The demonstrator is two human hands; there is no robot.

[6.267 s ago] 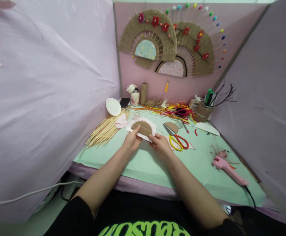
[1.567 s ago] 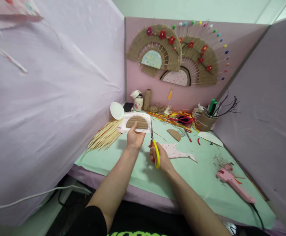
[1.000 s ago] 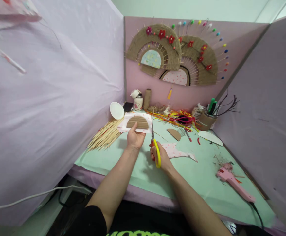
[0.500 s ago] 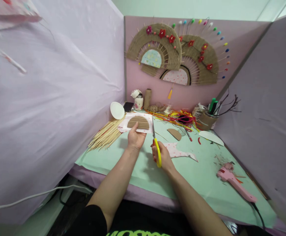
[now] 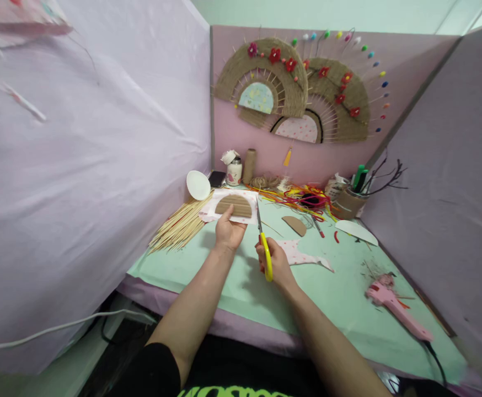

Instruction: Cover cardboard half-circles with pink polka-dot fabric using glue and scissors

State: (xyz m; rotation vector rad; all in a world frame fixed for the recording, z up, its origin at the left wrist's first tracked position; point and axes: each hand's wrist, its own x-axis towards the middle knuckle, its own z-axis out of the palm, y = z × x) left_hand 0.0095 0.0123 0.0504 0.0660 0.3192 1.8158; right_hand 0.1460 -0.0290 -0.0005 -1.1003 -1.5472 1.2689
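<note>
My left hand (image 5: 229,230) grips a half-round piece of corrugated cardboard (image 5: 233,205) lying on a patterned white-and-pink sheet (image 5: 212,200), thumb on top and fingers beneath. In my right hand (image 5: 274,260) is a pair of scissors (image 5: 267,256) with yellow handles, fingers wrapped round the loops. The blades point away from me, upright beside the right edge of the sheet; whether they touch it I cannot tell. Under and beyond my right hand lies a pink-dotted scrap (image 5: 303,257) on the table.
Thin wooden sticks (image 5: 178,226) lie at the left. A pink glue gun (image 5: 398,311) with a cord rests at the right. Behind are another cardboard half-circle (image 5: 294,225), coloured strands (image 5: 307,198), a jar (image 5: 234,172) and a pot of pens and twigs (image 5: 347,203). Fan-shaped decorations (image 5: 274,60) hang on the back panel.
Almost nothing differs. The view has shifted very slightly, and both hands keep their hold on the cardboard with the sheet and on the scissors.
</note>
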